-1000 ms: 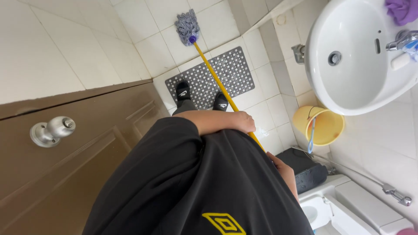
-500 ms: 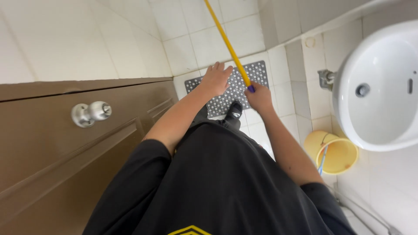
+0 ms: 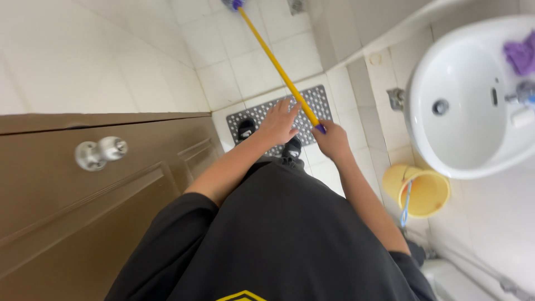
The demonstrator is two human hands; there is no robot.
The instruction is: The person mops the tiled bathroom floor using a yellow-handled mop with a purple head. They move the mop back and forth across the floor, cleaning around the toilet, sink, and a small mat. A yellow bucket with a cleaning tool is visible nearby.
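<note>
A mop with a long yellow handle point(image 3: 276, 64) slants from the top of the view down to my hands; its purple head point(image 3: 233, 3) is mostly cut off at the top edge. My right hand point(image 3: 332, 139) grips the purple end of the handle. My left hand point(image 3: 278, 120) rests against the handle just above, fingers spread and only loosely around it. Both arms reach out over my black shirt. Under my hands, a grey perforated mat point(image 3: 319, 100) lies on the white tiled floor, with my black shoes point(image 3: 246, 129) on it.
A brown door with a round metal knob point(image 3: 100, 152) stands at the left. A white washbasin point(image 3: 468, 100) with a purple cloth point(image 3: 521, 53) hangs at the right. Below it sits a yellow bucket point(image 3: 421, 189). White tiled walls close in the far side.
Both hands rose from my waist and took the mop handle out in front. The mop head moved farther away, out of the top of view. My view tilted upward.
</note>
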